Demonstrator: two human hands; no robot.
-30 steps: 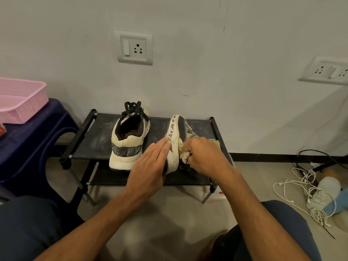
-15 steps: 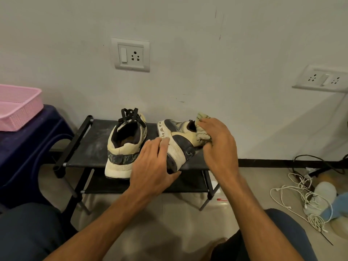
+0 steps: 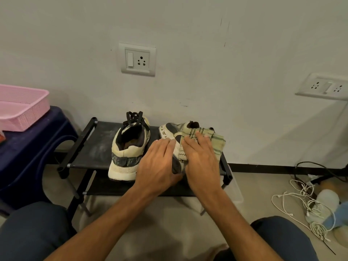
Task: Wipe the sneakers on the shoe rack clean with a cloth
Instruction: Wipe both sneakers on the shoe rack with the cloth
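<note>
Since the frame half a second back, the right hand (image 3: 202,164) has pulled away from the far end of the tipped sneaker (image 3: 172,131) toward its middle. The cloth (image 3: 218,146), bunched before, now lies spread under the palm. The left hand (image 3: 157,163) has barely shifted and sits on the near sole edge of the same shoe. Grip state: both hands spread with straight fingers, nothing pinched. The right presses the cloth flat on the shoe's side and the left rests flat to steady it. Tipped sneaker lies on its side on the right half of the top shelf of the shoe rack (image 3: 98,146). Second sneaker (image 3: 126,157) stands upright just beside it on the left, heel toward the person. Step in hand looks like wiping the side panel. To do it well: keep the left hand bracing so the shoe cannot skid, use long even strokes, refold to a clean face, then turn the shoe.
</note>
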